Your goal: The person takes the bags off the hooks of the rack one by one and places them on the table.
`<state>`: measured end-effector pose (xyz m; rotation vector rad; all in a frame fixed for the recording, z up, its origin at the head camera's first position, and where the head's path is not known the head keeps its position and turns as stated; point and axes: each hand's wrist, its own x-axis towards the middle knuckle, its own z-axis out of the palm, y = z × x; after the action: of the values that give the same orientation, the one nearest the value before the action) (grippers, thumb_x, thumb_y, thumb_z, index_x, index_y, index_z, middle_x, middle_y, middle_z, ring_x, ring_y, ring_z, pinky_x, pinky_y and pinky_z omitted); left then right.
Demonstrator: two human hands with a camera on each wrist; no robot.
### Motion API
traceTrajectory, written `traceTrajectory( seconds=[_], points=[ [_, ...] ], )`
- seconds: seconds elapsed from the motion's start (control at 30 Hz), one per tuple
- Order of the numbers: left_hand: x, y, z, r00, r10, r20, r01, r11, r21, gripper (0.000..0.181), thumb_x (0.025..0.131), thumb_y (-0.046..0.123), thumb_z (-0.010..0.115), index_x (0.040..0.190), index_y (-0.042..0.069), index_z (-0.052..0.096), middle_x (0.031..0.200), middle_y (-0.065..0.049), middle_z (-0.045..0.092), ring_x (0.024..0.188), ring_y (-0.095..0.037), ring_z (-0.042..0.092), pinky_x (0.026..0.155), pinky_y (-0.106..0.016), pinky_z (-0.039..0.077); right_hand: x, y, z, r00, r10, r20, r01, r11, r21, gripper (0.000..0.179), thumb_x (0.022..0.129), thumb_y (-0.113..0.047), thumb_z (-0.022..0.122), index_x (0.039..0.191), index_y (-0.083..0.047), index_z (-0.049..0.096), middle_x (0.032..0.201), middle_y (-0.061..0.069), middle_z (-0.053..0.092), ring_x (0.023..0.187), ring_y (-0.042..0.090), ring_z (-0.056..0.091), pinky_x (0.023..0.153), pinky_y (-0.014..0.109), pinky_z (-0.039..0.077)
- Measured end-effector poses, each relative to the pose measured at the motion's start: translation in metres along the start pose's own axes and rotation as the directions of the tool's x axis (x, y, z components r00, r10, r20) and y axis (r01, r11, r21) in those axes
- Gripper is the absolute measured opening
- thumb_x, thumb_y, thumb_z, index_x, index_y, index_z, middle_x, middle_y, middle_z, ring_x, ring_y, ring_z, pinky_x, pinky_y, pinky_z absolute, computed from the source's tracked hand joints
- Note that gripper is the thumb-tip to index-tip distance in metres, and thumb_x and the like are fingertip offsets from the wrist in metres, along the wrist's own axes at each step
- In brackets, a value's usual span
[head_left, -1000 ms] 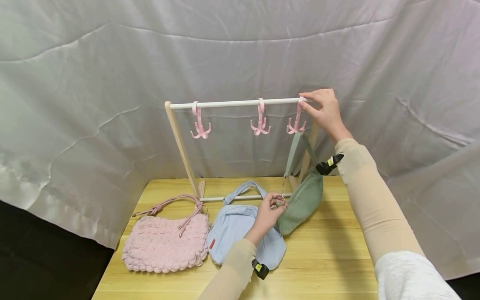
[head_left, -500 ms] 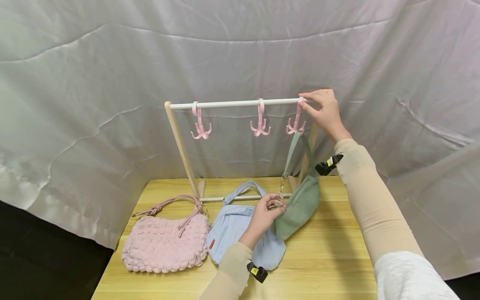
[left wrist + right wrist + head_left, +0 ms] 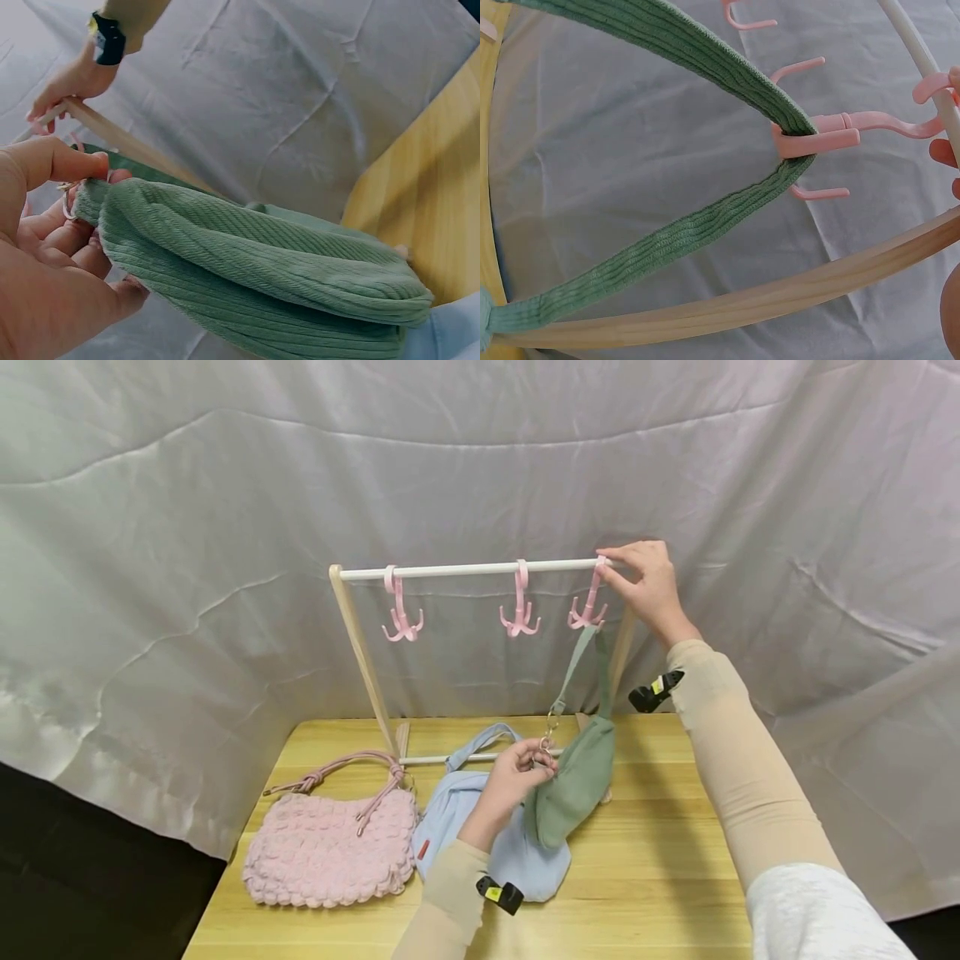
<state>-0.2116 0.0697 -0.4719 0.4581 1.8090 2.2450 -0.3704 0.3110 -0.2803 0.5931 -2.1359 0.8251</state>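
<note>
A green corduroy shoulder bag [image 3: 577, 777] hangs tilted, its strap [image 3: 645, 251] looped over one prong of the right pink four-prong hook [image 3: 588, 610]. My left hand [image 3: 510, 781] pinches the bag's near end by the gold chain rings [image 3: 548, 739]. In the left wrist view, that end tab of the green bag [image 3: 255, 255] lies between thumb and fingers. Up at the rod's right end, my right hand [image 3: 648, 583] pinches the top of the same hook against the white rod [image 3: 457, 571]. Only some fingertips of that hand show in the right wrist view.
Two more pink hooks, one at left [image 3: 401, 614] and one mid-rod [image 3: 520, 610], hang from the rod. A light blue bag [image 3: 457, 810] lies below, partly behind the left hand and green bag. Left of it lies a pink bubble-textured handbag [image 3: 333, 843]. Wooden posts [image 3: 360, 652] carry the rod.
My left hand has drawn the green bag leftward and slightly nearer, over the blue bag. The right hook's lower end has swung a little left. My right hand stays at the rod.
</note>
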Motion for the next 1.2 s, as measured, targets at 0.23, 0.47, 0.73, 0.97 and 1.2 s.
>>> traceTrajectory(
  seconds=[0.23,0.47,0.73,0.97,1.2],
  points=[
    [0.001,0.012,-0.007,1.000,-0.007,0.003,0.007,1.000,0.015,0.040,0.086,-0.007,0.061,0.126,-0.009,0.054,0.094,-0.007,0.066,0.082,-0.006,0.064,0.081,-0.024,0.056,-0.001,-0.002,0.001,1.000,0.013,-0.008,-0.013,1.000,0.002,0.028,0.086,-0.019,0.073,0.111,-0.007,0.073,0.106,0.018,0.072,0.103,0.031,0.052,0.094,0.035,0.030],
    [0.001,0.024,-0.014,0.999,-0.011,-0.045,0.012,1.000,0.026,0.041,0.089,0.000,0.063,0.129,-0.008,0.052,0.089,-0.001,0.063,0.077,-0.008,0.063,0.080,-0.025,0.055,-0.001,-0.002,0.002,1.000,0.016,-0.011,-0.016,1.000,0.004,0.028,0.086,-0.020,0.072,0.111,-0.007,0.073,0.105,0.018,0.072,0.102,0.029,0.051,0.093,0.035,0.029],
    [0.006,0.032,-0.016,0.975,0.032,-0.219,-0.044,0.998,-0.050,0.025,0.091,0.001,0.062,0.115,-0.005,0.060,0.091,0.002,0.065,0.068,-0.010,0.059,0.071,-0.021,0.051,-0.002,-0.002,0.002,0.999,0.027,-0.018,-0.027,1.000,0.005,0.028,0.086,-0.020,0.072,0.110,-0.005,0.073,0.105,0.018,0.072,0.102,0.029,0.048,0.093,0.037,0.029],
    [0.013,0.039,-0.017,0.952,0.060,-0.300,-0.083,0.995,-0.064,0.021,0.092,0.008,0.065,0.109,-0.004,0.062,0.084,0.008,0.065,0.066,-0.011,0.056,0.066,-0.019,0.048,-0.002,-0.003,0.003,0.999,0.005,-0.047,-0.004,1.000,0.008,0.027,0.085,-0.019,0.073,0.107,-0.005,0.074,0.100,0.018,0.072,0.098,0.029,0.049,0.093,0.034,0.028],
    [0.019,0.049,-0.018,0.908,0.095,-0.408,-0.147,0.984,-0.097,0.012,0.093,0.014,0.065,0.099,0.004,0.061,0.076,0.003,0.059,0.062,-0.010,0.054,0.062,-0.019,0.047,-0.002,-0.003,0.004,0.998,0.011,-0.056,-0.010,1.000,0.022,0.026,0.084,-0.019,0.074,0.107,-0.005,0.074,0.100,0.018,0.072,0.098,0.027,0.048,0.092,0.033,0.028]
  ],
)
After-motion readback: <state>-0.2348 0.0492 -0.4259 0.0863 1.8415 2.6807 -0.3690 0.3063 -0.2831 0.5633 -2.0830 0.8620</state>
